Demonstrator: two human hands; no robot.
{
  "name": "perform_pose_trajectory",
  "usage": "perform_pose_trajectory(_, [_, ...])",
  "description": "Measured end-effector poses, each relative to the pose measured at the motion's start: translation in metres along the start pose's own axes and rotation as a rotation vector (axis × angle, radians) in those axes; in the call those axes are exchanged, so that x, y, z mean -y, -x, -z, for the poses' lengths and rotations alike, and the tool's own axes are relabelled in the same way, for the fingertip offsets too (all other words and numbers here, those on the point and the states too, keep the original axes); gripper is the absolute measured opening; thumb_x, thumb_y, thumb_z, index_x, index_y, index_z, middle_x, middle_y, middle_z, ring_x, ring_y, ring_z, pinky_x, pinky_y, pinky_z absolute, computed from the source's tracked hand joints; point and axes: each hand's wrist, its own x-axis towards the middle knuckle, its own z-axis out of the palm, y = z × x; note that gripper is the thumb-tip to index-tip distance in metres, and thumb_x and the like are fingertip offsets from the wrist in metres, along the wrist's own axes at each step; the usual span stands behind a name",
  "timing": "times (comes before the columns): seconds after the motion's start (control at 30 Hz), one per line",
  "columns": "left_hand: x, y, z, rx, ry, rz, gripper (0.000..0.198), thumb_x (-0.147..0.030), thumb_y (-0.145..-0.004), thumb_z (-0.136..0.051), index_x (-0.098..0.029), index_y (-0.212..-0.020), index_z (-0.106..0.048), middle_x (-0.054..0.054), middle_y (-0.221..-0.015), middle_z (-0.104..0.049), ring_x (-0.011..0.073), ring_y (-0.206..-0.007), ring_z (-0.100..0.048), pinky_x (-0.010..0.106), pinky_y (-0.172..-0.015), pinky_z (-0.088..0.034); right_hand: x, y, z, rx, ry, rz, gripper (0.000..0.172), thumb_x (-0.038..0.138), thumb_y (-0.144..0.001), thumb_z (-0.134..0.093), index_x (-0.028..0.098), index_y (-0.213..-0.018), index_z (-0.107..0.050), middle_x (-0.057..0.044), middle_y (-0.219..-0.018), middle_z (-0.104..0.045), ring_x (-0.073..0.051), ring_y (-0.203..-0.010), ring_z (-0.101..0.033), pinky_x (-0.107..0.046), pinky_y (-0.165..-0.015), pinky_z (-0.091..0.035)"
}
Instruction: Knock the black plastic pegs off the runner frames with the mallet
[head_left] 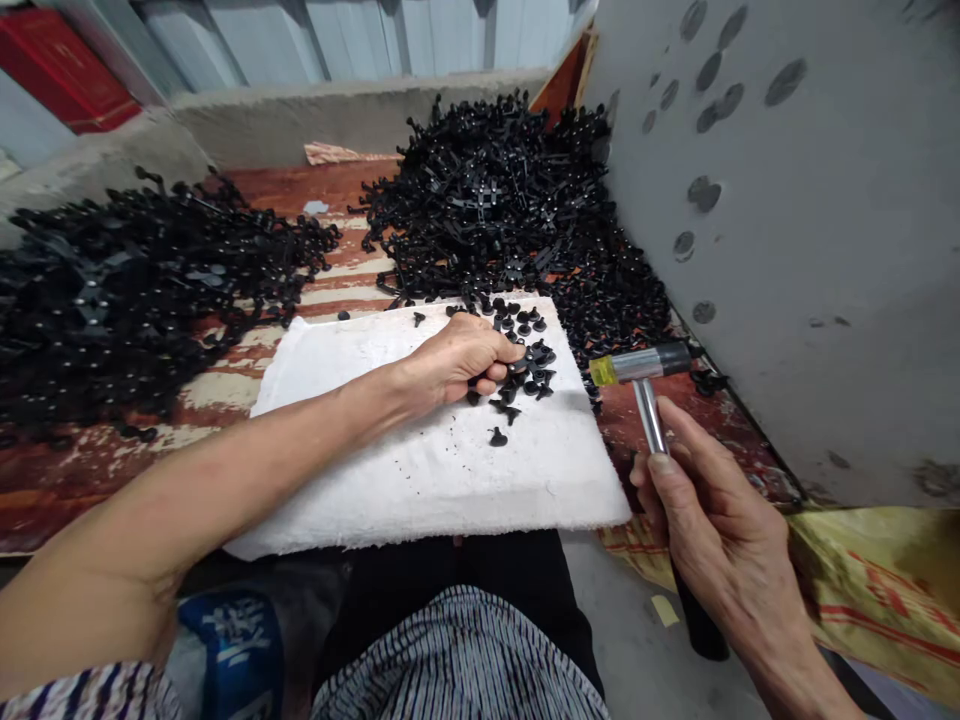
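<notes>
My left hand (466,358) is closed over the white towel (360,450), pinching a small black plastic part (523,362) between thumb and fingers. Loose black button-like pieces (498,437) lie on the towel around and below it. To the right, my right hand (716,530) is wrapped around the handle of a small mallet (649,415). The mallet has a metal head with one yellow face and one black face. It is held up off the towel, near its right edge, with the head pointing away from me.
A large heap of black plastic parts (495,200) rises behind the towel, and another heap (120,300) spreads to the left. A grey panel (825,250) with dark round marks bounds the right side. Yellow sacking (885,600) lies low at the right.
</notes>
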Motion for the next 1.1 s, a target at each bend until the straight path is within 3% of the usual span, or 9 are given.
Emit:
perform_pose_trajectory(0.27, [0.003,0.001,0.001,-0.027,-0.003,-0.023,0.035,0.001,-0.081,-0.058,-0.018,-0.06,-0.039,-0.005,-0.052,-0.04,0.0013,-0.039,-0.034,0.017,-0.035,-0.019,0.004,-0.002,-0.001,0.006,-0.004,-0.026,0.045,0.037,-0.094,-0.055,0.033,-0.139,-0.055,-0.008,-0.117,-0.07,-0.023,-0.106,-0.067,-0.039,-0.084,-0.059])
perform_pose_trajectory(0.47, [0.003,0.0,-0.001,-0.023,-0.022,-0.022,0.035,0.0,-0.082,-0.058,-0.018,-0.059,-0.039,-0.006,-0.051,-0.04,0.0011,-0.038,-0.034,0.017,-0.035,-0.02,0.002,0.001,0.0,0.014,0.008,-0.002,0.045,0.033,-0.095,-0.054,0.034,-0.141,-0.053,-0.008,-0.123,-0.068,-0.019,-0.096,-0.07,-0.037,-0.083,-0.06])
perform_pose_trajectory(0.53, [0.003,0.0,0.0,-0.022,-0.028,-0.031,0.034,0.0,-0.082,-0.058,-0.018,-0.061,-0.039,-0.006,-0.05,-0.04,0.0014,-0.039,-0.035,0.017,-0.035,-0.021,0.001,0.001,0.001,0.01,0.023,0.013,0.046,0.033,-0.095,-0.054,0.033,-0.141,-0.053,-0.008,-0.123,-0.069,-0.02,-0.101,-0.07,-0.037,-0.083,-0.06])
perform_pose_trajectory(0.67, [0.006,0.001,0.0,-0.013,-0.044,-0.061,0.031,0.0,-0.082,-0.058,-0.019,-0.065,-0.041,-0.006,-0.051,-0.041,0.0016,-0.039,-0.036,0.017,-0.035,-0.02,0.003,-0.004,0.001,0.042,0.084,0.106,0.047,0.029,-0.097,-0.052,0.033,-0.143,-0.051,-0.007,-0.13,-0.066,-0.023,-0.116,-0.065,-0.039,-0.092,-0.059])
perform_pose_trajectory(0.8, [0.007,0.004,0.0,-0.034,-0.071,-0.12,0.029,-0.001,-0.082,-0.058,-0.019,-0.066,-0.041,-0.008,-0.049,-0.039,0.0019,-0.038,-0.035,0.018,-0.035,-0.02,0.017,-0.012,0.0,0.155,0.204,0.331,0.052,0.017,-0.096,-0.051,0.029,-0.146,-0.048,-0.005,-0.139,-0.06,-0.022,-0.121,-0.062,-0.04,-0.102,-0.053])
perform_pose_trajectory(0.9, [0.008,0.004,-0.001,-0.056,-0.11,-0.146,0.028,-0.002,-0.082,-0.057,-0.02,-0.066,-0.041,-0.008,-0.048,-0.038,0.0026,-0.037,-0.034,0.018,-0.035,-0.02,0.034,-0.016,-0.001,0.099,0.294,0.496,0.064,0.006,-0.092,-0.052,0.032,-0.15,-0.041,-0.005,-0.133,-0.064,-0.019,-0.113,-0.066,-0.033,-0.096,-0.055])
perform_pose_trajectory(1.0, [0.008,0.004,-0.002,-0.057,-0.131,-0.158,0.027,-0.002,-0.081,-0.058,-0.02,-0.067,-0.042,-0.008,-0.049,-0.04,0.003,-0.037,-0.035,0.019,-0.036,-0.02,0.041,-0.02,-0.001,0.021,0.369,0.585,0.074,0.001,-0.091,-0.05,0.035,-0.154,-0.032,-0.006,-0.117,-0.07,-0.015,-0.089,-0.07,-0.027,-0.078,-0.06])
perform_pose_trajectory(1.1, [0.009,0.004,-0.001,-0.056,-0.123,-0.159,0.029,-0.002,-0.082,-0.057,-0.02,-0.065,-0.041,-0.008,-0.049,-0.039,0.0027,-0.037,-0.033,0.02,-0.037,-0.019,0.038,-0.026,0.002,0.139,0.465,0.634,0.069,0.004,-0.092,-0.046,0.03,-0.154,-0.033,-0.007,-0.102,-0.071,-0.015,-0.071,-0.067,-0.025,-0.06,-0.058])
